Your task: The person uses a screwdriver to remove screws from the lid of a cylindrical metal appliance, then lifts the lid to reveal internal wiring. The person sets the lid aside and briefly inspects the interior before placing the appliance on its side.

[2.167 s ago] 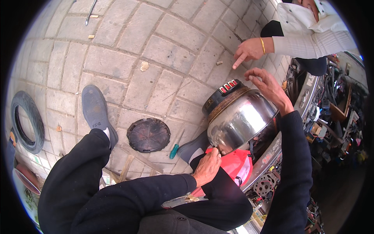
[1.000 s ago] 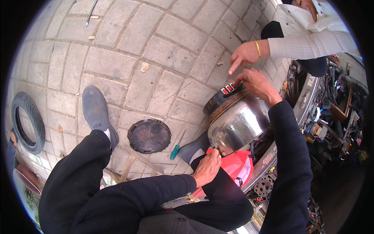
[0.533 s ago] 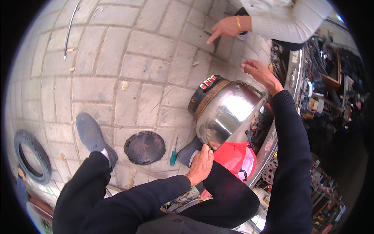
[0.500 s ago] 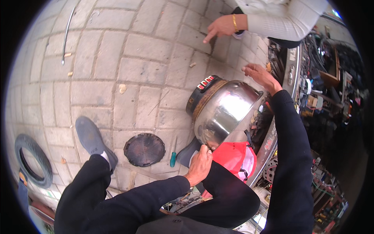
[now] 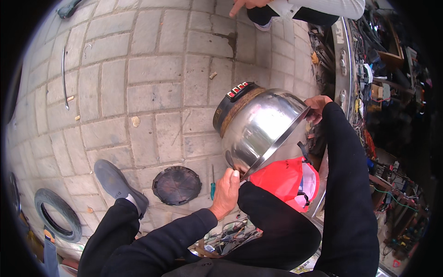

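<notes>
A shiny steel electric pot [image 5: 265,124] with a rounded body lies tilted, its black base with red buttons up to the left and its rim down to the right. A rusty brown band shows between base and steel. My left hand [image 5: 226,192] pinches the rim at its near end, thumb on the outside. At the far right end of the rim my right hand [image 5: 317,107] grips the edge, its fingers partly hidden. The pot's inside cannot be seen. A red bag [image 5: 278,180] with black straps lies beside my right knee, just under the rim.
A round black cover [image 5: 176,185] and a green-handled screwdriver [image 5: 212,189] lie on the paving near my shoe [image 5: 115,180]. A tyre [image 5: 58,214] rests at left, a thin metal rod [image 5: 64,78] farther off. Cluttered parts fill the right side. Another person's hand [image 5: 249,4] shows at the top.
My right hand has come down from the air onto the pot's rim. My left hand stays on the rim. The other person's pointing hand now sits at the top edge as the view has shifted.
</notes>
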Demonstrator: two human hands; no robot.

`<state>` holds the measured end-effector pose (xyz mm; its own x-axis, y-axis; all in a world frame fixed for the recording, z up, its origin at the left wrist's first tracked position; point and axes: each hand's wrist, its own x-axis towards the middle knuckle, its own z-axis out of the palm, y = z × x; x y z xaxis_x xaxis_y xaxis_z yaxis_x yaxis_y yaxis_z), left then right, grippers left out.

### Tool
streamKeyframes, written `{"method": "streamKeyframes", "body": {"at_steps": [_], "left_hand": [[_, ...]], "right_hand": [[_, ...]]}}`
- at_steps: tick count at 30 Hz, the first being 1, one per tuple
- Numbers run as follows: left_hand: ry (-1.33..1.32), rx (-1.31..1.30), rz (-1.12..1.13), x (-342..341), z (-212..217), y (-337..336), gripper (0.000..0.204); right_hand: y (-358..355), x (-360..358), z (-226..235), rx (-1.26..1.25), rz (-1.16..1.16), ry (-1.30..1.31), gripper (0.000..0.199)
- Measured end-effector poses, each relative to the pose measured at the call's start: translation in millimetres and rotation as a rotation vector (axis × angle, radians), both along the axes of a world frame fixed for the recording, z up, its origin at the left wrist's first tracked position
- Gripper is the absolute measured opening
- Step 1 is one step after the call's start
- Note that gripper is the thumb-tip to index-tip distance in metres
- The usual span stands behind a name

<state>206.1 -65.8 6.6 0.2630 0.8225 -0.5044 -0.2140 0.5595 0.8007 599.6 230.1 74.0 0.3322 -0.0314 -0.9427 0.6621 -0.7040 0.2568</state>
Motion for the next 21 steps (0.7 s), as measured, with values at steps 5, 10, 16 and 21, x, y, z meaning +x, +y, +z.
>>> {"method": "streamKeyframes", "body": {"at_steps": [5, 10, 16, 21], "left_hand": [[-0.200, -0.360, 0.065, -2.7, 2.6, 13.7, 0.035], [-0.156, -0.712, 0.145, -22.1, 2.2, 42.7, 0.036], [-0.339, -1.349, -0.065, -43.9, -28.7, 48.0, 0.037], [-0.744, -1.411, -0.103, -46.7, -69.6, 20.8, 0.017]], "right_hand": [[-16.0, 20.2, -4.6, 0.178, -0.091, 0.171, 0.015], [-51.4, 24.1, -25.2, 0.226, -0.239, -0.112, 0.018], [-71.9, 18.1, -15.1, 0.201, -0.130, -0.056, 0.025], [-99.9, 16.9, 15.3, 0.460, -0.132, 0.089, 0.030]]}}
